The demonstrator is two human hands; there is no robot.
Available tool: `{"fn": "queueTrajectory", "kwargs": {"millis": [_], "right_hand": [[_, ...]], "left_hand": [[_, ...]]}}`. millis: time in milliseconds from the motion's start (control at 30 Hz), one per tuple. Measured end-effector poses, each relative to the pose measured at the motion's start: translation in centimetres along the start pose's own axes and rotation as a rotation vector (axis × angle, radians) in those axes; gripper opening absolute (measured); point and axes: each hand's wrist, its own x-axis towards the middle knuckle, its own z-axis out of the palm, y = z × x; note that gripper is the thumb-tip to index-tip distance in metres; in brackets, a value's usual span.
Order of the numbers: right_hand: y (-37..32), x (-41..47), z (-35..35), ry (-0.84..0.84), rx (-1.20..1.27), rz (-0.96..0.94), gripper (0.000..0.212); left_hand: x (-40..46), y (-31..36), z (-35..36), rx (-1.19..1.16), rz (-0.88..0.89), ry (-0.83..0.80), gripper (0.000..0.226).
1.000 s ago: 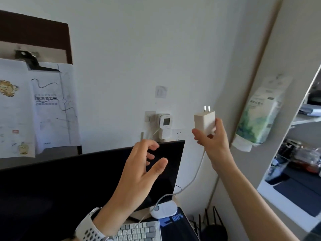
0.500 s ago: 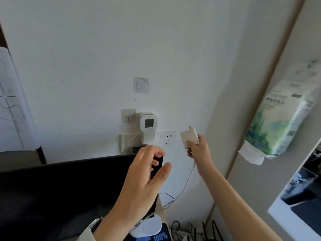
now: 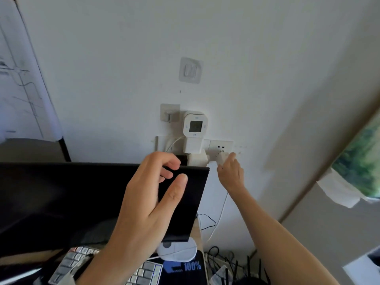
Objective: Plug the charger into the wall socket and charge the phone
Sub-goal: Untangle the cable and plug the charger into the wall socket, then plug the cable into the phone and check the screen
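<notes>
Monitor point(image 3: 82, 202): dark screen on the worktop, its top corner just below the socket.
Left hand point(image 3: 148, 202): loosely curled, holding nothing, in front of the monitor.
Right hand point(image 3: 230, 173): pinches the white charger point(image 3: 221, 157) against the wall socket point(image 3: 220, 148).
Cable point(image 3: 221, 212): hangs down from the charger.
Risk: the hand hides the prongs, so they could miss the slots and skid off.

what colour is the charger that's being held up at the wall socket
White. The charger, pinched in the right hand, shows best in the head view, the only one.
</notes>
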Motion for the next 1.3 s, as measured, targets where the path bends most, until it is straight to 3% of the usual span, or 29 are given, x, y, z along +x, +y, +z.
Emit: {"fn": "queueTrajectory", "kwargs": {"millis": [267,600,967,1100,1167,1300], "right_hand": [[-0.3,1.2,-0.9,0.029,-0.059,-0.074,0.034],[-2.4,2.7,-0.8,0.042,-0.065,0.098,0.019],[-3.6,3.1,-1.7,-0.025,-0.066,0.152,0.043],[-3.4,2.4,-2.7,-0.075,-0.050,0.150,0.037],[-3.2,1.7,-3.5,-0.093,-0.051,0.158,0.047],[-3.1,-0.4,-6.3,0.051,0.004,0.123,0.060]], "left_hand": [[0.1,-0.2,1.6,-0.054,0.012,-0.001,0.019],[0.1,-1.5,2.2,-0.076,0.014,0.012,0.019],[-1.6,-0.8,0.0,0.017,0.006,0.068,0.021],[-2.7,-0.8,-1.9,0.057,0.010,0.108,0.018],[-3.1,-0.9,-2.7,0.052,0.009,0.128,0.017],[-3.4,-1.0,-3.7,0.050,0.012,0.152,0.017]]}}
